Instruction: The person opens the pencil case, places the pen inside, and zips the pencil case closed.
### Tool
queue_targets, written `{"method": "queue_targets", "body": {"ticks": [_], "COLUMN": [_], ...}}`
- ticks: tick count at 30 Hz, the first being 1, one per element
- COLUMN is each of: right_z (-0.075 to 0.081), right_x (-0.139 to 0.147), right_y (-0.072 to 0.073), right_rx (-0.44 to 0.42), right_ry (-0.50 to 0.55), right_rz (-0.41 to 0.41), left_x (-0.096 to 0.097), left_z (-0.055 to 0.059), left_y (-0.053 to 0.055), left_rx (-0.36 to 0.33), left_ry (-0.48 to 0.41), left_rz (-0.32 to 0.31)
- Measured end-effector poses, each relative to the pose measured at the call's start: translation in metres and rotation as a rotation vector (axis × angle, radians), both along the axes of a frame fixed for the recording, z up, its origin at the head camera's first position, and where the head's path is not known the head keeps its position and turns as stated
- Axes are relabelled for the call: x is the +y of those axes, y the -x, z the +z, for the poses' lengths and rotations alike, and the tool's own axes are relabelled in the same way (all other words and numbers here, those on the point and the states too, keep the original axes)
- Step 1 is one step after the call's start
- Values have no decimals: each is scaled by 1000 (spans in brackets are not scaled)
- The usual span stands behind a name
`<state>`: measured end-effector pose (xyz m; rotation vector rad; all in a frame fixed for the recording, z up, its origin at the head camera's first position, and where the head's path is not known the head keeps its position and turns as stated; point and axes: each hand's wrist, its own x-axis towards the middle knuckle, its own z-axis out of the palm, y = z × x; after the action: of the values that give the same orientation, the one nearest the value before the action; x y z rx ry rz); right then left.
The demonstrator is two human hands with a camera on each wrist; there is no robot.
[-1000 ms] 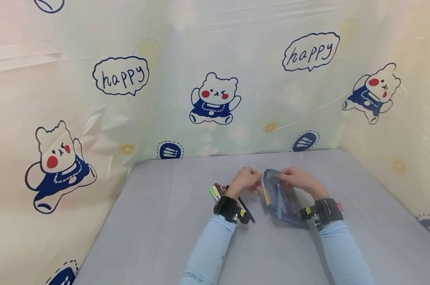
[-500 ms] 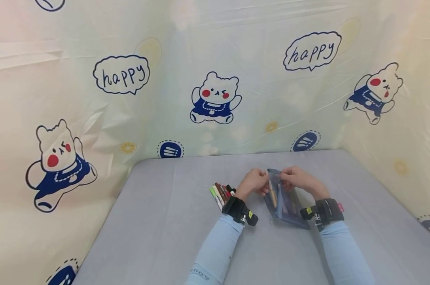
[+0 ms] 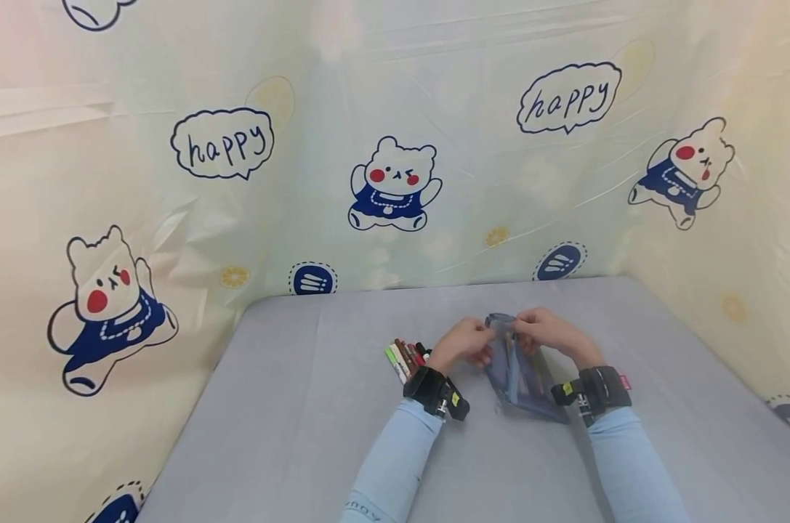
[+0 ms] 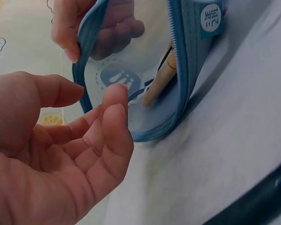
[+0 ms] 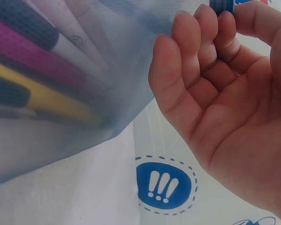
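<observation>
A blue mesh zip pouch (image 3: 532,392) stands tilted on the table with its mouth apart. My right hand (image 3: 551,335) pinches the zipper rim, thumb and index finger on the blue edge (image 5: 222,5). Through the mesh, several pens show, among them a yellow pen (image 5: 61,103) and a magenta one (image 5: 33,51). Inside the mouth leans a tan pen (image 4: 161,79). My left hand (image 4: 70,145) is at the pouch's mouth, fingers loosely bent, nothing between thumb and fingertips.
Left of the pouch, partly behind my left wrist, lies a row of several markers (image 3: 404,357) with green, white, brown and red bodies. The grey table (image 3: 290,407) meets a patterned curtain (image 3: 395,87) at its back edge.
My left hand carried the tan pen rightward into the pouch and let it go, then drew back slightly left. My right hand stayed on the rim.
</observation>
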<state>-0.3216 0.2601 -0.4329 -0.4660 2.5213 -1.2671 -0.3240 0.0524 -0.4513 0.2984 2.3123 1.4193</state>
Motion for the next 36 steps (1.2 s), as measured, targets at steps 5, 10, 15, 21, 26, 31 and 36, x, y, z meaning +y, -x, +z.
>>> {"method": "queue_targets", "body": {"ticks": [5,10,15,21,26,31,36], "right_z": [-1,2,4,5,5,4,2], "right_x": [2,0,-2,0,-1,-1,1], "right_y": [0,-1,-1,-1,-3,-4,0], "right_rx": [4,1,2,8,-3,-4,1], "right_ry": [1,-3,-16,-28,-26,-31,-25], "right_rz": [4,7,19,9,-5,-6,-4], "left_x": [-12,-29,-48,-63,-74,-89,-103], "left_z": [3,8,16,20,18,19,25], "left_y": [-3,-7,-11,-11,-12,-15,-17], "left_rx": [62,100,136,166,171,207,233], "left_ry": [50,112,177,218,246,302,320], "left_rz": [-43,-50,-19,14,43,37,36]}}
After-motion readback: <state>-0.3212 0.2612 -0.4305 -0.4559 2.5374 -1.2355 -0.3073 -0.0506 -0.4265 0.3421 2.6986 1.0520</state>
